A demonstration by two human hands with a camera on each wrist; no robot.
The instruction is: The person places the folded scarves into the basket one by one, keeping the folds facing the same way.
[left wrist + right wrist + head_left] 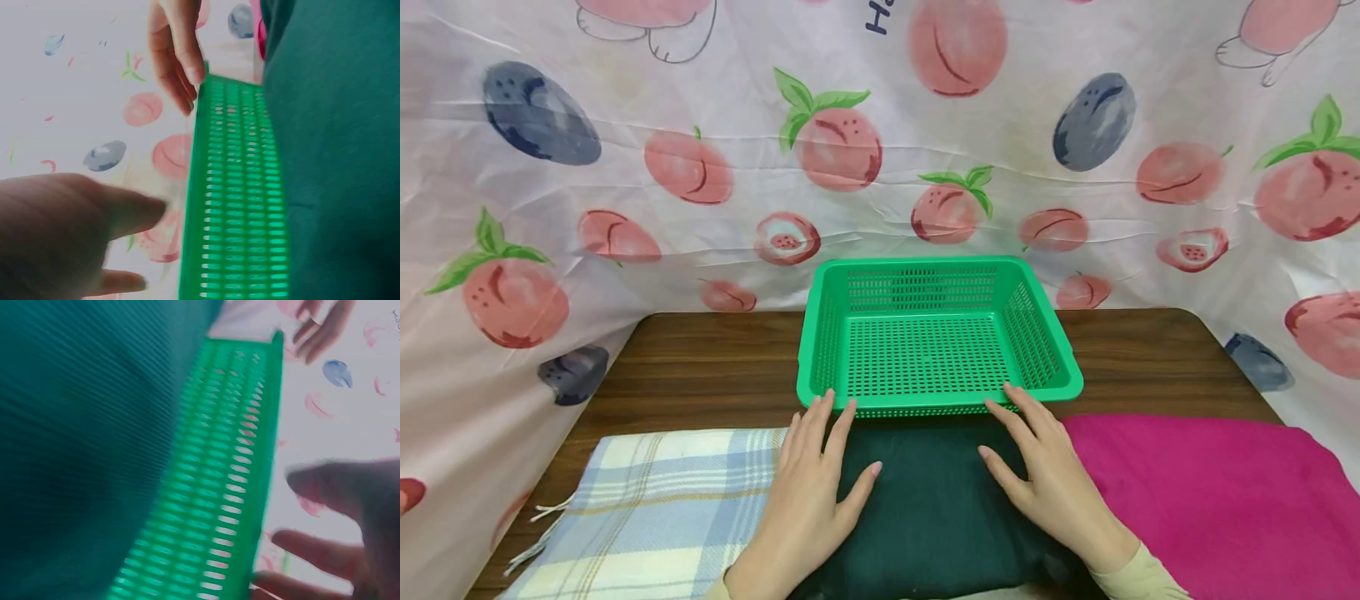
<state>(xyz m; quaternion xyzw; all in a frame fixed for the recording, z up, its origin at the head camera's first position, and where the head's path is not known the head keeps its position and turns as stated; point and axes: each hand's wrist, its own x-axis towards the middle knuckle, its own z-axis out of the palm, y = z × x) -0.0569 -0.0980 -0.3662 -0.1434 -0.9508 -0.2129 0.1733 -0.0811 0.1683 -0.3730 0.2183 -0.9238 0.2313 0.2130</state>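
Observation:
A green plastic basket (928, 407) with slotted walls stands on the table, with nothing inside. My left hand (808, 492) hovers over the near left part of its front rim, fingers spread and fairly straight. Toward the right of that rim reaches my right hand (1054, 477), likewise with loosely extended fingers and nothing held. Whether any fingertip touches the rim I cannot tell. Below and between the hands lies a dark green folded cloth (928, 508), up against the basket's near side. Both wrist views show the basket's slotted front wall (240, 187) beside this cloth.
A blue and cream plaid cloth (662, 500) with fringe lies folded at the left, partly behind the left forearm. On the right spreads a magenta cloth (1225, 492). Behind the wooden table (722, 367) hangs a fruit-printed curtain (880, 225).

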